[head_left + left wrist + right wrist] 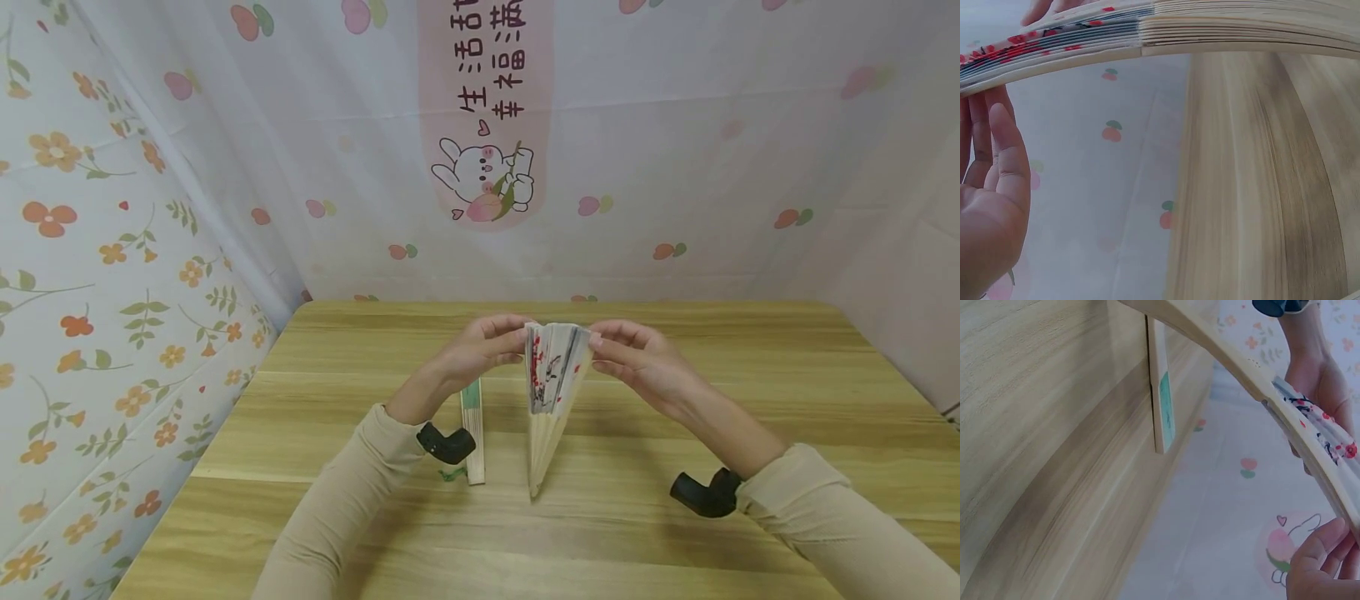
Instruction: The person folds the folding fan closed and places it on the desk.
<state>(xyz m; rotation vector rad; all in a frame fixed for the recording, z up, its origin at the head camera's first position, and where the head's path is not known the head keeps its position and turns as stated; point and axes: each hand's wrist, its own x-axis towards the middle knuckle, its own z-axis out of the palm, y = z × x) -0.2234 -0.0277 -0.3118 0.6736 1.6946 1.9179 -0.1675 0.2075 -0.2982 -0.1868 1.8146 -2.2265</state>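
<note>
A partly spread folding fan point(551, 367), white with red blossoms and pale wooden ribs, points its narrow end down toward the person over the table. By its upper left edge my left hand point(487, 343) pinches it between thumb and fingers. On the opposite upper edge my right hand point(641, 358) pinches it likewise. The ribs point(1241, 31) lie closely stacked in the left wrist view. Beneath my left wrist a second, folded fan point(474, 446) with green cloth lies on the table, partly hidden by the arm; its green part point(1166, 406) shows in the right wrist view.
The wooden table point(600, 533) ends at a back edge against a white curtain point(675, 167) printed with fruit and a rabbit. A flowered cloth point(112, 333) hangs on the left. Black wrist mounts point(705, 493) stick out from both forearms. A green tassel point(452, 475) lies beside the folded fan.
</note>
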